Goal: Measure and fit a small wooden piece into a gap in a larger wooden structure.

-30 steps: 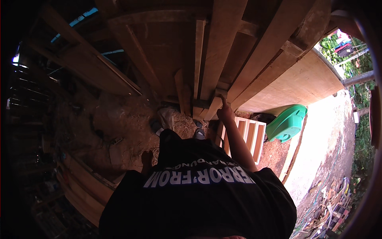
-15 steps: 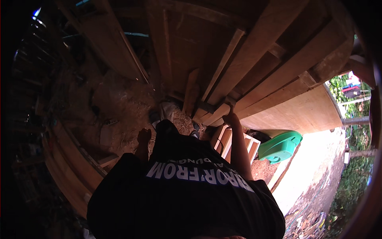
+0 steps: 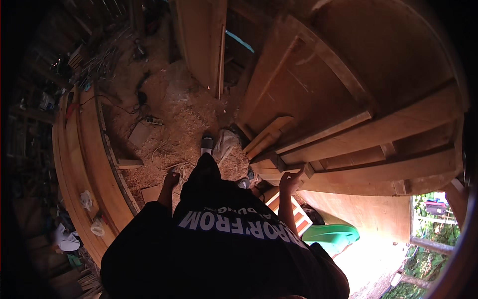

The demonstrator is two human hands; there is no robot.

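My right hand [image 3: 289, 182] is closed around the near end of a wooden plank [image 3: 271, 171], beside a short wood block [image 3: 308, 170]. This plank lies low against a large leaning wooden panel [image 3: 318, 74] with battens across it. My left hand [image 3: 172, 179] hangs low at my left side with its fingers curled, and I see nothing in it. It is in shade, over the sawdust-covered floor [image 3: 164, 134]. Short wood pieces [image 3: 269, 135] lean near the panel's foot, close to my shoe [image 3: 206, 143].
Long curved boards [image 3: 92, 164] stand along the left, with clear plastic cups on them. A cord and a power strip [image 3: 154, 120] lie on the floor. A slatted wooden frame [image 3: 300, 218] and a green plastic item [image 3: 331, 236] are at my right. Another panel [image 3: 199, 40] leans ahead.
My view has swung leftward, showing more floor and the left boards. My right hand stays at the plank's end, while my left hand still hangs at my side.
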